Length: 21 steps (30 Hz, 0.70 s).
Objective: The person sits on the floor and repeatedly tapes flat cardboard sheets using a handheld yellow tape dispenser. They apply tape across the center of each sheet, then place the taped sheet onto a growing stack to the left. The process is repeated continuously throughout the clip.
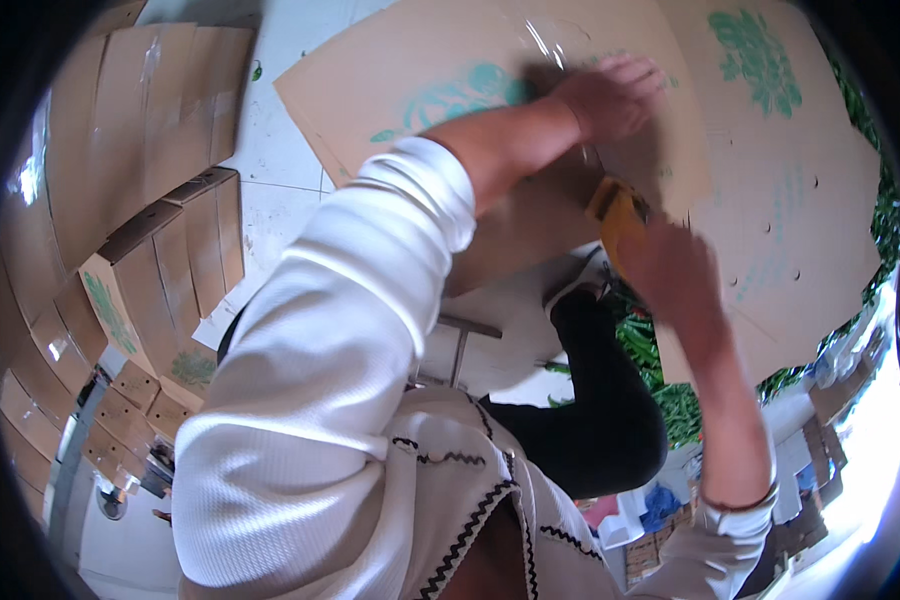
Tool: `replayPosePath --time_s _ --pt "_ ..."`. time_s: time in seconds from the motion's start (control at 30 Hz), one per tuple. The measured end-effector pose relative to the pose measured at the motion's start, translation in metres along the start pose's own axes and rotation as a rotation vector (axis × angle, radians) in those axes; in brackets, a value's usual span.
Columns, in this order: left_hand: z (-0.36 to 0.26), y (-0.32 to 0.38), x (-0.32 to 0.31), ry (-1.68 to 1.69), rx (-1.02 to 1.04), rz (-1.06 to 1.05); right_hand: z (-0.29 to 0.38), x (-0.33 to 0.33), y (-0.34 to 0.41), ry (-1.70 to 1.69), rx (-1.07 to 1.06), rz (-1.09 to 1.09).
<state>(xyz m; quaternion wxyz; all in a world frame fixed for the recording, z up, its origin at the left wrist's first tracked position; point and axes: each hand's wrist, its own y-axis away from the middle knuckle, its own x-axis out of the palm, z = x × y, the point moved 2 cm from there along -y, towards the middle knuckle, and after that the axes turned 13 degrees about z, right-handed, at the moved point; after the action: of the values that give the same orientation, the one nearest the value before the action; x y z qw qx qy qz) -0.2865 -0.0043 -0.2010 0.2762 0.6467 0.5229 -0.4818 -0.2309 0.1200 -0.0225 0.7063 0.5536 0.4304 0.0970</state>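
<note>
A large cardboard sheet or opened carton [525, 225] lies before me, with green printing on it. My left hand [607, 97] is over its upper part, fingers extended and blurred, with nothing visible in it. Below, my right hand [671, 274] grips a yellow hand tool [622, 214] that looks like a packing tape dispenser. Its dark-edged head points up toward the cardboard, below my left hand. A shiny strip of clear tape [544, 45] shows on the board above my left hand.
Stacked cardboard cartons [150, 97] stand on the left beside the pale tiled floor [281, 180]. Another flat cardboard panel [772, 225] covers the right side, resting over green peppers or similar produce [679, 409]. A small metal frame [461, 337] is near my leg. Crates and bags [660, 506] sit lower right.
</note>
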Motion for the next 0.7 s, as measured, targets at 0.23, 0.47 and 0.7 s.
replayPosePath --time_s 0.23,0.47,0.7 --pt "0.015 0.031 -0.055 0.177 0.063 0.023 -0.015 0.042 0.078 -0.310 0.371 -0.023" --pt "0.119 0.227 -0.161 -0.075 -0.876 0.428 0.002 0.060 0.156 -1.437 0.186 -0.741" --pt "0.126 0.244 -0.138 -0.189 -0.894 0.451 0.010 0.089 0.128 -1.470 0.334 -0.869"
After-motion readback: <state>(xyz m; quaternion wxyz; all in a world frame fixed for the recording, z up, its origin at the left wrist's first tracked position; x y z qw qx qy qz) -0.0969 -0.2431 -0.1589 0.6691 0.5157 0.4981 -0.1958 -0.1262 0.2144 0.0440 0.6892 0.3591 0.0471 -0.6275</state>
